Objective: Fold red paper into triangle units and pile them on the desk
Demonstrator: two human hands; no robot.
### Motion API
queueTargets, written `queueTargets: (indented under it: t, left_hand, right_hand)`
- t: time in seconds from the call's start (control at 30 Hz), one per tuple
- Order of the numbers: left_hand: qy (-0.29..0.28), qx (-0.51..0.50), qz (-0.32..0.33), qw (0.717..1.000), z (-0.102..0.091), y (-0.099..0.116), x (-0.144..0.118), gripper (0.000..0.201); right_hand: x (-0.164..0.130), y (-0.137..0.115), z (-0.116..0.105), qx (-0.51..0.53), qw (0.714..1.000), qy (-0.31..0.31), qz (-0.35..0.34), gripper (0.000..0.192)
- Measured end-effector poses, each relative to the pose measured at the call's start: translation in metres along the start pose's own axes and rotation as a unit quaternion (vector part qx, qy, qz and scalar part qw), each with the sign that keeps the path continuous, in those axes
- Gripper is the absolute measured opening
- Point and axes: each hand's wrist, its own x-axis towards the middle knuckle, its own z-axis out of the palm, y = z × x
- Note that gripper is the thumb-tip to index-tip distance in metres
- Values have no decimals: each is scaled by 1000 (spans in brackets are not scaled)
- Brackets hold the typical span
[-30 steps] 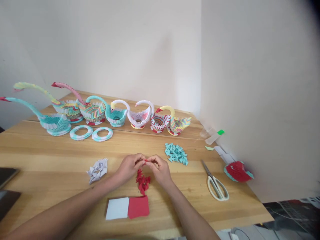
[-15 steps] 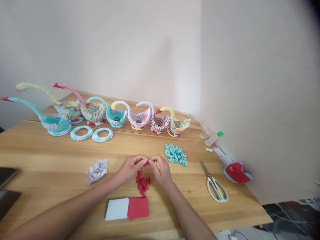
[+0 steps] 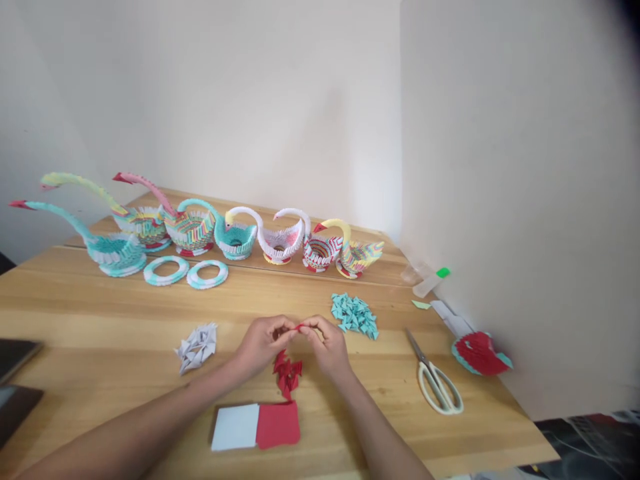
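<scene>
Between the fingertips of both hands is a small red paper piece, mostly covered by the fingers. My left hand pinches its left end, and my right hand pinches the right end. Just below them on the table lies a small heap of folded red paper triangles. Nearer to me, a stack of red paper sits against a stack of white paper. Left of my hands is a pile of folded pale grey paper pieces; a pile of teal folded pieces lies beyond my right hand.
Several folded-paper swans line the back of the wooden table, with two teal-and-white paper rings before them. To the right lie scissors, a green-capped plastic item and a red-and-teal paper piece. Dark flat objects sit at the left edge.
The red paper piece now shows as a thinner strip between my fingertips, both hands still pinching it. The whole view has shifted slightly, so everything sits a little lower.
</scene>
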Motion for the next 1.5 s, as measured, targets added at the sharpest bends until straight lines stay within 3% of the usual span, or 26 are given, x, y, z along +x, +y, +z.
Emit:
queueTargets:
  t: [0.17,0.37,0.47,0.57,0.67,0.77,0.83,0.9,1.0,1.2,1.37,1.5]
  left_hand:
    - [-3,-67,-42,997,0,-4,3,23]
    - [-60,-224,-141,962,-7,-3,6,39]
    - [-83,-284,-157,942,-9,-3,6,43]
    - [-89,-248,-144,954,-10,-5,9,41]
    - [-60,-150,-100,982,-11,-5,11,35]
    - [-23,13,9,1000,-13,1,8,21]
    - [-7,134,113,984,-14,5,5,17]
    - [16,225,220,949,-14,9,2,18]
    - [47,291,322,900,-13,12,0,19]
    - [61,278,342,895,-14,13,0,17]
    - [32,320,343,883,-21,12,1,20]
    - [29,309,333,890,-22,11,1,19]
  right_hand:
    - [-1,-2,2,-32,999,29,-32,13]
    - [1,2,2,-89,974,30,-207,20]
    - [2,2,-1,-102,968,35,-225,25]
    - [2,2,-3,-85,972,35,-218,25]
    - [2,1,-4,-50,987,28,-151,19]
    - [2,1,-7,-28,996,7,-83,13]
    - [3,0,-10,-37,996,-6,-82,11]
    - [4,-1,-13,-58,993,-8,-100,14]
    - [4,-4,-15,-76,990,-12,-119,18]
    - [1,-8,-14,-45,996,-4,-79,19]
    - [1,-7,-13,-26,996,-8,-84,17]
    - [2,-8,-12,-17,996,-16,-92,14]
